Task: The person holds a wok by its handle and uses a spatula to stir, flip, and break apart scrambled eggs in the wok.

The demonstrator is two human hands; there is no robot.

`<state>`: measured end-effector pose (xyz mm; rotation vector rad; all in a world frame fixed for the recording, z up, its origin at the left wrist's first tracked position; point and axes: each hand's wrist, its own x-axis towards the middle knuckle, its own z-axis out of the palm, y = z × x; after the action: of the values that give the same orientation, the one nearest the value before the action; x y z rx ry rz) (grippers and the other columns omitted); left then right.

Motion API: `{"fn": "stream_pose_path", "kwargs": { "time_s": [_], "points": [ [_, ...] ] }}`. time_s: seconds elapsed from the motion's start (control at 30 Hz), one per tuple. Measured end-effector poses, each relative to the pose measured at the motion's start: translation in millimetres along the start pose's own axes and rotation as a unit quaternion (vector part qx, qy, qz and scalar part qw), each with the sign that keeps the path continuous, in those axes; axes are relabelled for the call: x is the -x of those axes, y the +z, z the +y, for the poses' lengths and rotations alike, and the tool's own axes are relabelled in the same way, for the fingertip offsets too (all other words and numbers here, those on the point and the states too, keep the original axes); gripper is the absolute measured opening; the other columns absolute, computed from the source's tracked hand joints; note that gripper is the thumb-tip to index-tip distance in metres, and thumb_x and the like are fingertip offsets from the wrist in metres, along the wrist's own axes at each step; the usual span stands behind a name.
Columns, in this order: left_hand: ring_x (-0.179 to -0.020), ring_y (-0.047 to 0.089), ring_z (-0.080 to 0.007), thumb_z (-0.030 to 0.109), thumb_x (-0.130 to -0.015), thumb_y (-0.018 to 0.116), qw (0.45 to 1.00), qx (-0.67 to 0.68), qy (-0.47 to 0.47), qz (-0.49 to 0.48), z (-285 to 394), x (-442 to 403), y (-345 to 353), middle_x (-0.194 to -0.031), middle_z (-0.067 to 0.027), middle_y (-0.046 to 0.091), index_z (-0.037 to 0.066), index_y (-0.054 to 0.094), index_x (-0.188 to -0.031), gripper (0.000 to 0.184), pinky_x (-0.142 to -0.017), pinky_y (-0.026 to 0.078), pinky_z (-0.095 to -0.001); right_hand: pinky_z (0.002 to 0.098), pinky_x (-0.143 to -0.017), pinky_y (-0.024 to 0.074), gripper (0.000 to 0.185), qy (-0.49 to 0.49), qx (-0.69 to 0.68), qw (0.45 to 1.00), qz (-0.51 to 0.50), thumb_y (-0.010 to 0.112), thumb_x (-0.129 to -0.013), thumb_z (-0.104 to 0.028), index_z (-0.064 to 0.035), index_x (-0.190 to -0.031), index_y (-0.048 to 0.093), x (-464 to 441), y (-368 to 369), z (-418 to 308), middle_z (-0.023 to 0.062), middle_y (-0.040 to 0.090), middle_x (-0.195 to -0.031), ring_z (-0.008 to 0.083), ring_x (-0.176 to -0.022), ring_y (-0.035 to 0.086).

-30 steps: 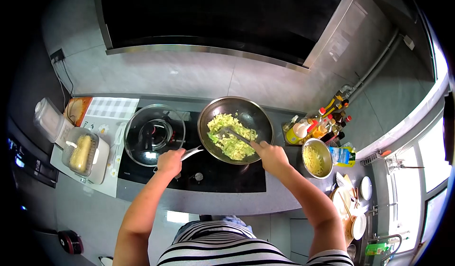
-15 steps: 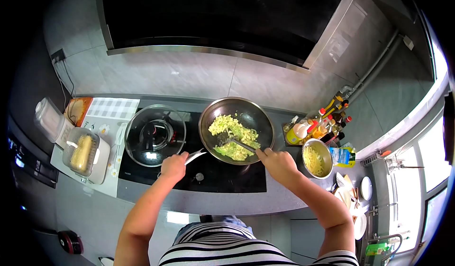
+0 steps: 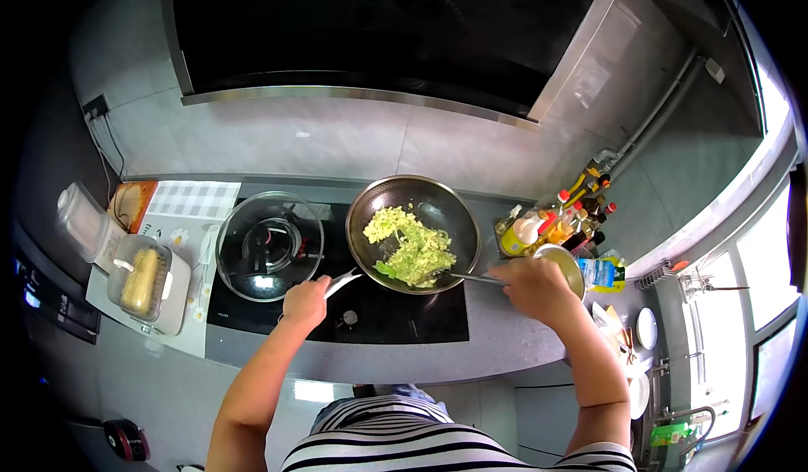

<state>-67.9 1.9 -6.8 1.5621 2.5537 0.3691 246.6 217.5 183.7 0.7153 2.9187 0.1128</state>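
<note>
A dark wok (image 3: 459,228) sits on the black cooktop, holding chopped yellow and green food (image 3: 412,249) that looks like scrambled egg with green vegetable. My left hand (image 3: 305,305) is closed around the wok's metal handle (image 3: 343,281). In my right hand (image 3: 534,283) is a spatula (image 3: 475,278), its shaft crossing the wok's lower right rim. The spatula's head is hidden among the food. Just beyond my right hand stands a metal bowl (image 3: 576,268), partly covered by that hand, its contents mostly hidden.
A glass lid (image 3: 227,251) lies over the left burner of the cooktop (image 3: 404,329). Sauce bottles (image 3: 560,224) crowd the back right corner. A lidded container of noodles (image 3: 143,278) stands at left. White plates (image 3: 645,329) are at the far right near the sink.
My right hand has moved right with the spatula, away from the wok's middle and in front of the metal bowl. The food has shifted slightly. My left hand keeps its grip.
</note>
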Motion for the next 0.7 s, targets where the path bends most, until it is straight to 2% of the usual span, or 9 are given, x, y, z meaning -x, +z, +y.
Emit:
{"fn": "stream_pose_path", "kwargs": {
  "time_s": [0.03, 0.17, 0.3, 0.33, 0.4, 0.5, 0.57, 0.7],
  "points": [
    [-0.081, 0.068, -0.0368, 0.007, -0.08, 0.066, 1.0, -0.002, -0.002, -0.004, -0.2, -0.7, -0.3, -0.086, -0.0147, 0.069, 0.011, 0.059, -0.107, 0.029, -0.072, 0.054, -0.0481, 0.0388, -0.072, 0.0573, 0.047, -0.005, -0.003, 1.0, -0.014, 0.058, -0.081, -0.005, -0.0172, -0.127, 0.06, -2.5, 7.9, 2.8, 0.0098, 0.067, -0.095, 0.0291, -0.088, 0.07],
    [-0.081, 0.068, -0.0387, 0.009, -0.079, 0.068, 1.0, 0.012, -0.004, -0.008, -4.5, -3.6, -0.1, -0.087, -0.0165, 0.069, 0.012, 0.059, -0.109, 0.031, -0.071, 0.054, -0.0496, 0.043, -0.072, 0.0555, 0.047, 0.081, 0.027, 0.996, -0.006, 0.057, -0.085, -0.006, -0.0196, -0.13, 0.06, -53.0, 43.2, -18.8, 0.0103, 0.066, -0.1, 0.0326, -0.091, 0.068],
    [-0.081, 0.068, -0.0391, 0.01, -0.079, 0.069, 1.0, 0.005, -0.004, -0.013, -4.0, -5.4, -5.1, -0.086, -0.0181, 0.068, 0.013, 0.06, -0.111, 0.033, -0.071, 0.054, -0.0505, 0.0448, -0.071, 0.0545, 0.043, 0.07, 0.023, 0.995, 0.069, 0.057, -0.085, -0.006, -0.0216, -0.124, 0.065, -41.9, 30.8, 0.6, 0.0094, 0.066, -0.098, 0.031, -0.088, 0.068],
    [-0.082, 0.068, -0.0391, 0.01, -0.079, 0.069, 1.0, 0.005, -0.004, -0.014, -4.2, -3.6, -4.5, -0.086, -0.0182, 0.068, 0.013, 0.06, -0.111, 0.033, -0.071, 0.054, -0.0506, 0.0444, -0.072, 0.054, 0.041, 0.085, 0.019, 0.995, 0.056, 0.058, -0.084, -0.007, -0.0225, -0.121, 0.067, -27.6, 2.9, -3.5, 0.0096, 0.067, -0.097, 0.0302, -0.088, 0.068],
    [-0.083, 0.068, -0.0376, 0.009, -0.079, 0.068, 1.0, -0.004, -0.012, -0.011, -4.0, -3.3, -3.1, -0.087, -0.016, 0.069, 0.013, 0.059, -0.108, 0.03, -0.073, 0.054, -0.049, 0.0402, -0.068, 0.0567, 0.038, 0.075, 0.1, 0.992, -0.006, 0.057, -0.085, -0.006, -0.0229, -0.117, 0.069, -14.8, -22.6, -0.6, 0.008, 0.066, -0.102, 0.0269, -0.088, 0.07],
    [-0.083, 0.068, -0.037, 0.009, -0.08, 0.068, 1.0, -0.001, -0.009, -0.009, -3.9, -3.8, -4.9, -0.088, -0.0151, 0.069, 0.013, 0.059, -0.107, 0.029, -0.073, 0.054, -0.0484, 0.0399, -0.069, 0.0566, 0.039, 0.039, 0.108, 0.993, -0.004, 0.055, -0.086, -0.007, -0.0218, -0.12, 0.067, -30.3, 12.5, 8.6, 0.0084, 0.065, -0.102, 0.0277, -0.088, 0.07],
    [-0.083, 0.068, -0.0372, 0.009, -0.079, 0.068, 1.0, 0.006, -0.009, -0.012, -3.9, -3.4, -5.7, -0.088, -0.0152, 0.069, 0.013, 0.06, -0.107, 0.029, -0.073, 0.054, -0.0485, 0.0396, -0.07, 0.0565, 0.041, 0.051, 0.061, 0.996, 0.047, 0.055, -0.085, -0.006, -0.0211, -0.122, 0.066, -53.0, 43.7, 8.4, 0.0085, 0.065, -0.102, 0.028, -0.089, 0.07],
    [-0.082, 0.069, -0.0375, 0.008, -0.079, 0.068, 1.0, 0.007, -0.002, -0.003, -4.8, -5.8, -6.0, -0.088, -0.0154, 0.069, 0.013, 0.06, -0.108, 0.031, -0.073, 0.054, -0.0488, 0.0408, -0.072, 0.0563, 0.045, 0.061, 0.027, 0.994, 0.083, 0.056, -0.083, -0.004, -0.02, -0.124, 0.064, -52.7, 34.7, 4.2, 0.0097, 0.065, -0.101, 0.0287, -0.089, 0.069]
  ]
}}
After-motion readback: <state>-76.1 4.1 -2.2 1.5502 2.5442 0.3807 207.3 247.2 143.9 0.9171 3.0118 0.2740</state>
